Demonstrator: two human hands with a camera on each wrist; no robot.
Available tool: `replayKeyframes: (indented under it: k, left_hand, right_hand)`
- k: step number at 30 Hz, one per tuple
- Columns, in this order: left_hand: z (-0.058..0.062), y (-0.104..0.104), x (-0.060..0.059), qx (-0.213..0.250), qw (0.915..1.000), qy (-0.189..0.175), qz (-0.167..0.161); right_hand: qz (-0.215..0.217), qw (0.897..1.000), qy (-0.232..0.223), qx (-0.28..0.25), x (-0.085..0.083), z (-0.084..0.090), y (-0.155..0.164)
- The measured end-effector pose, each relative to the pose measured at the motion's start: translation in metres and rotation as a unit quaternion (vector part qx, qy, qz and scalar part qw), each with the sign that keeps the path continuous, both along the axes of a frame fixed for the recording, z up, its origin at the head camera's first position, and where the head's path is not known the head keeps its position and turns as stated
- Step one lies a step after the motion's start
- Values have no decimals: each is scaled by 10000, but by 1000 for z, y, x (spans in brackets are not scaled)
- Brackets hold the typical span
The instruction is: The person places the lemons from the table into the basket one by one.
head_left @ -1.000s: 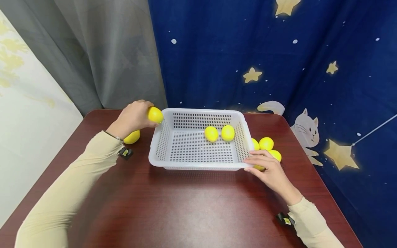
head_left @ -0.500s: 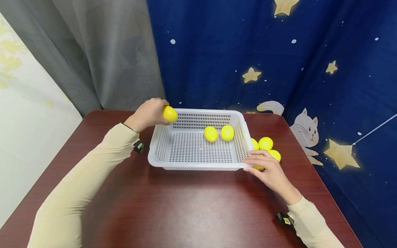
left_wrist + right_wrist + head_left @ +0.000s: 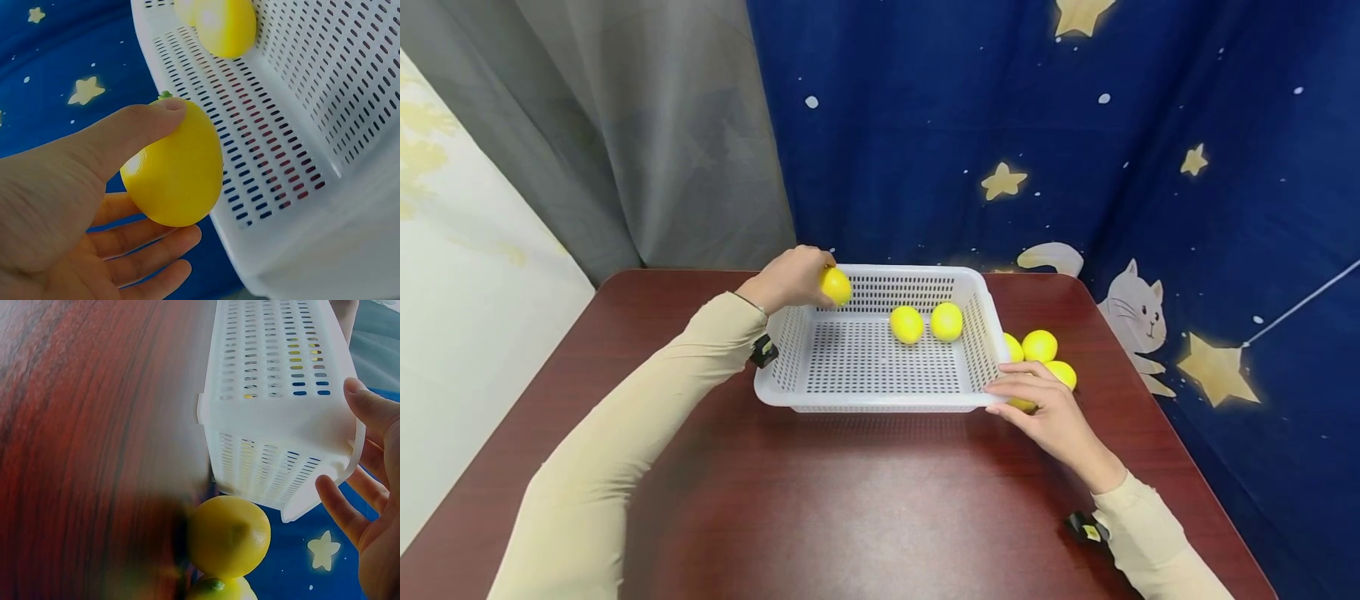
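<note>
My left hand [image 3: 792,277] grips a yellow lemon [image 3: 836,287] over the back left part of a white perforated plastic basket [image 3: 880,399]. In the left wrist view the thumb lies along the top of this lemon [image 3: 178,169], close to its green stem end, with the fingers under it. Two more lemons, a left one [image 3: 906,325] and a right one [image 3: 947,322], lie side by side on the basket floor. At the basket's front right corner, my right hand [image 3: 1047,408] holds the rim, thumb on the front side and fingers round the corner [image 3: 350,447].
Several lemons [image 3: 1040,346] lie on the table just right of the basket, partly hidden by the right hand and the rim. The dark red wooden table [image 3: 880,508] ends at a blue star-patterned curtain [image 3: 910,125] and a grey curtain [image 3: 700,142].
The left hand has carried its lemon rightward from outside the basket's left rim to over its inside. The right hand stays at the front right corner.
</note>
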State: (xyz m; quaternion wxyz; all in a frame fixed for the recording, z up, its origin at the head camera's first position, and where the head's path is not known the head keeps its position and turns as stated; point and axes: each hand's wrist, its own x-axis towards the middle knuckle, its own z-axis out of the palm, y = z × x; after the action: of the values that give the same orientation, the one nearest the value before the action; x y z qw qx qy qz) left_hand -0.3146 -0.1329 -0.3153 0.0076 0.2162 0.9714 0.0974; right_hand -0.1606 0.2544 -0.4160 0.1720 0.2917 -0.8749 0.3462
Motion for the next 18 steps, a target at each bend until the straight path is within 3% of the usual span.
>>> replayKeyframes:
  k: [12,18]
  left_hand:
    - [-13,33,-5,-236,9992,-233,-243]
    - [-19,47,-6,-248,9978,-561,-250]
  right_hand:
    - [-63,10000,-62,47,0,1,0]
    - [-84,9999,-63,45,0,-1,0]
